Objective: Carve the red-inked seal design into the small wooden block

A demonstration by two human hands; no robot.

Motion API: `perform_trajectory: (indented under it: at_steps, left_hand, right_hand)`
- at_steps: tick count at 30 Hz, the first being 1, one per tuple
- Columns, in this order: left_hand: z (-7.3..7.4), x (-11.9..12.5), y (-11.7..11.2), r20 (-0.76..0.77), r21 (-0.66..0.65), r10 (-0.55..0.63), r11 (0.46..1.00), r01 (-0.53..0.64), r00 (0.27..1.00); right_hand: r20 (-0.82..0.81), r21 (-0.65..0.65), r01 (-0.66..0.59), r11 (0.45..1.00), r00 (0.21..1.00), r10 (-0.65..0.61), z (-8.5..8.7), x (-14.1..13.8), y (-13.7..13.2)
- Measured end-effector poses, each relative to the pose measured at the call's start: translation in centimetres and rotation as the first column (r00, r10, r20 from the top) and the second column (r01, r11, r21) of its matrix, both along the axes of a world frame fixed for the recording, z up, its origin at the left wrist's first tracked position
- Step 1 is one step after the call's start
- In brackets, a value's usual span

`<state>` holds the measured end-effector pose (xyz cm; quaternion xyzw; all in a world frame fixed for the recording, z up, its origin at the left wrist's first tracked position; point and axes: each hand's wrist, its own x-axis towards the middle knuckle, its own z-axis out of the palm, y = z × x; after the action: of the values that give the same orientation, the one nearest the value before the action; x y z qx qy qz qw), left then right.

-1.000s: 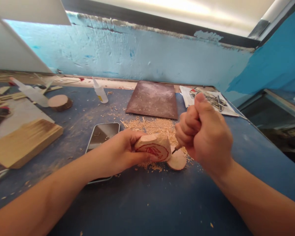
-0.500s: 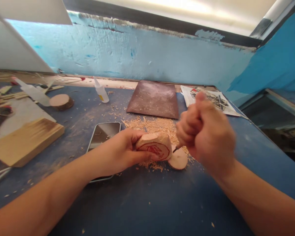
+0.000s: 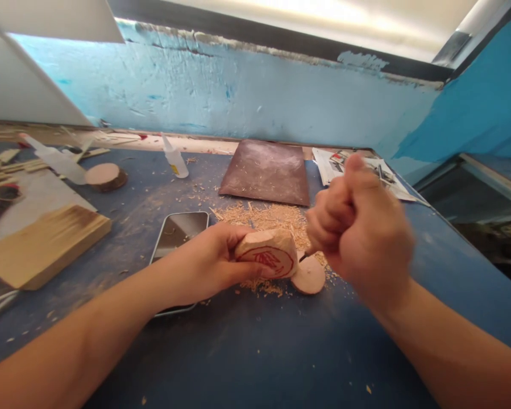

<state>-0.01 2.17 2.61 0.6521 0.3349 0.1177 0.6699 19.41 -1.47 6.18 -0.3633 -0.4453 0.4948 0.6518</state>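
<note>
Loads of wood shavings (image 3: 261, 215) here
Our left hand (image 3: 216, 255) pinches a red-marked disc (image 3: 276, 255); our right hand (image 3: 361, 233) is fisted round a thin tool (image 3: 306, 255).

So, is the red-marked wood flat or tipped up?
Tipped up: the left grip holds the wood, marked face toward the camera.

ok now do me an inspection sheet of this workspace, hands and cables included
Surface: blue tabletop, strewn with pale wood shavings
Job's things: pale rounded wooden block with red markings; thin dark-shafted hand tool at its right edge
Clutter: dark rectangular glass-faced phone, brown square sheet, translucent yellow-labelled plastic bottle
Hands: left hand grips the block; right hand, blurred, fisted around the tool
Cables: white cord-like strand at left; cannot tell if cable
Surroundings: light-blue painted wall behind
</note>
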Motion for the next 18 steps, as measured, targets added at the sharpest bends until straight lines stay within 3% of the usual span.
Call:
perform_trajectory:
  at_steps: [6,9,13,18]
  left_hand:
    - [0.01,0.06,-0.03,-0.024,0.015,0.009,1.0,-0.009,1.0]
    - [-0.01,0.04,-0.03,-0.032,0.039,0.005,0.999,-0.004,0.999]
    - [0.11,0.11,-0.06,-0.044,0.033,0.017,0.999,-0.016,0.999]
    - [-0.01,0.17,-0.09,-0.032,0.024,0.02,1.0,-0.019,0.999]
  right_hand:
    - [0.007,-0.038,-0.01,0.999,1.0,0.01,0.44,0.12,-0.11]
    - [-0.022,0.017,0.043,0.999,0.999,-0.043,0.61,0.09,-0.22]
    - [-0.007,-0.012,-0.015,1.0,1.0,0.014,0.62,-0.03,-0.26]
    - [-0.033,0.016,0.053,0.998,0.998,-0.053,0.71,-0.04,-0.32]
